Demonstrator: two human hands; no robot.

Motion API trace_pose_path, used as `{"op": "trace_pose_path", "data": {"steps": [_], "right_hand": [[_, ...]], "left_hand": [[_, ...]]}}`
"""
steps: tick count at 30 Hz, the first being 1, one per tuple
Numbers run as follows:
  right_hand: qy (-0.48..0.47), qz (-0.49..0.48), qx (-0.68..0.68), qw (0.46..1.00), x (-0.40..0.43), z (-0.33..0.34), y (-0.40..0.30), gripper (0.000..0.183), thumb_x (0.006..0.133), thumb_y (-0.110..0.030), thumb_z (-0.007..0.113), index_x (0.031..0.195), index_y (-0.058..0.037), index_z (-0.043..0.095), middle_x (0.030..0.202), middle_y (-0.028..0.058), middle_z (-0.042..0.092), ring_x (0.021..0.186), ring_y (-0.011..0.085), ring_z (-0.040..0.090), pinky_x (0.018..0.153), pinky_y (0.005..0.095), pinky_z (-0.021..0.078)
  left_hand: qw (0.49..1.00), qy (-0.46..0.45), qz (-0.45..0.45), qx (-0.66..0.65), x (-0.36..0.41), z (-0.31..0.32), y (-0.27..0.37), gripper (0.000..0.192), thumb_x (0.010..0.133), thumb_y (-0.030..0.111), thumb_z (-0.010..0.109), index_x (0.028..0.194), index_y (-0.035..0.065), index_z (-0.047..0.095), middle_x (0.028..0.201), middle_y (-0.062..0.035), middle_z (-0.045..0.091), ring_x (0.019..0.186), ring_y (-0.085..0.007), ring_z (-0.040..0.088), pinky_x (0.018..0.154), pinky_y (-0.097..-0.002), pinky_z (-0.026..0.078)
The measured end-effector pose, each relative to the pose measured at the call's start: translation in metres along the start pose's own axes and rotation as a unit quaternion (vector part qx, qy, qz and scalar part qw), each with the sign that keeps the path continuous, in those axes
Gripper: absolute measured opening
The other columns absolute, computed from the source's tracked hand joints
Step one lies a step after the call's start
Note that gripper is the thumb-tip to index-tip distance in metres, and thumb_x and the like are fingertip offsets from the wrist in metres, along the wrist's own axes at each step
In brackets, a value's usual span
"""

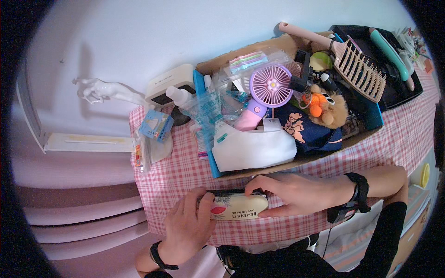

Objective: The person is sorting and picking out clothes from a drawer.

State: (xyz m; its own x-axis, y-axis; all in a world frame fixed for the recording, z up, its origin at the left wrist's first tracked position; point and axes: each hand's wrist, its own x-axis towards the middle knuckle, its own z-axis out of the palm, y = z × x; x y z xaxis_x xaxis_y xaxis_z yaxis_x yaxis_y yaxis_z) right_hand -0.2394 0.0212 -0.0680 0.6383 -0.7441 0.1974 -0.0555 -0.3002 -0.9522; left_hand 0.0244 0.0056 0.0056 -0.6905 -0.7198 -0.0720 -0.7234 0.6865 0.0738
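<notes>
A cream eyeglass case [238,206] with a red print, a dark leafy pattern and some writing lies on the checked tablecloth in front of me. My left hand [189,219] grips its left end, with the fingers bent over the top. At the right end, my right hand [292,196] has the thumb on the near edge and a finger on the far edge. A dark strip shows along the far side of the case. Whether the lid is fully closed cannot be told. Both wrists wear dark bands.
Just beyond the hands stands a cardboard box [210,163] holding a purple handheld fan [271,85], a pink hairbrush [361,71], a white cloth item [255,147] and a plush charm [328,107]. A black tray [396,100] adjoins it. Small packets [156,125] lie left.
</notes>
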Motion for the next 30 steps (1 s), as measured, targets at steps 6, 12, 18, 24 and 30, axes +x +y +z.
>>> {"op": "trace_pose_path", "data": {"steps": [6, 12, 18, 24, 30], "right_hand": [[-0.016, 0.062, 0.015, 0.998, 0.000, -0.004, -0.008, 0.047, 0.087, -0.013, 0.071, 0.123, -0.0034, 0.042, 0.104, 0.0195, 0.061, 0.093, 0.0395, 0.065, 0.076, 0.0445, 0.0526], [-0.035, 0.066, 0.006, 0.997, -0.002, 0.000, -0.002, 0.050, 0.090, -0.018, 0.071, 0.129, -0.0030, 0.045, 0.110, 0.0178, 0.062, 0.096, 0.0352, 0.065, 0.080, 0.0408, 0.0531], [0.043, 0.010, 0.044, 0.998, 0.000, 0.004, -0.001, 0.050, 0.090, -0.018, 0.068, 0.129, -0.0044, 0.040, 0.101, 0.0201, 0.063, 0.094, 0.0398, 0.066, 0.076, 0.0448, 0.0538], [0.096, 0.041, -0.058, 0.993, -0.004, 0.005, -0.010, 0.046, 0.089, -0.020, 0.070, 0.119, -0.0008, 0.041, 0.098, 0.0199, 0.062, 0.084, 0.0391, 0.067, 0.070, 0.0441, 0.0549], [0.092, 0.018, -0.048, 0.994, -0.002, 0.000, -0.009, 0.041, 0.082, -0.017, 0.079, 0.109, 0.0006, 0.054, 0.105, 0.0137, 0.066, 0.093, 0.0262, 0.070, 0.082, 0.0339, 0.0569]], "left_hand": [[1.000, 0.005, 0.001, -0.022, -0.002, 0.002, -0.001, 0.054, 0.062, 0.006, 0.072, 0.114, 0.0048, 0.056, 0.111, -0.0126, 0.058, 0.090, -0.0307, 0.065, 0.073, -0.0394, 0.055], [0.999, 0.019, -0.008, -0.043, -0.003, 0.003, 0.000, 0.055, 0.063, 0.005, 0.073, 0.114, 0.0039, 0.055, 0.113, -0.0140, 0.059, 0.093, -0.0328, 0.065, 0.075, -0.0398, 0.056], [0.998, 0.005, -0.018, -0.055, -0.004, 0.002, -0.004, 0.060, 0.063, 0.008, 0.077, 0.117, 0.0032, 0.053, 0.113, -0.0166, 0.060, 0.093, -0.0334, 0.066, 0.074, -0.0398, 0.057], [0.997, -0.020, -0.045, -0.067, -0.005, -0.002, -0.007, 0.066, 0.062, 0.010, 0.082, 0.119, 0.0022, 0.050, 0.118, -0.0177, 0.057, 0.092, -0.0345, 0.066, 0.074, -0.0389, 0.057], [0.997, -0.021, -0.034, -0.068, -0.006, -0.002, -0.008, 0.068, 0.062, 0.011, 0.084, 0.120, 0.0011, 0.049, 0.121, -0.0182, 0.055, 0.093, -0.0344, 0.065, 0.074, -0.0395, 0.057]]}}
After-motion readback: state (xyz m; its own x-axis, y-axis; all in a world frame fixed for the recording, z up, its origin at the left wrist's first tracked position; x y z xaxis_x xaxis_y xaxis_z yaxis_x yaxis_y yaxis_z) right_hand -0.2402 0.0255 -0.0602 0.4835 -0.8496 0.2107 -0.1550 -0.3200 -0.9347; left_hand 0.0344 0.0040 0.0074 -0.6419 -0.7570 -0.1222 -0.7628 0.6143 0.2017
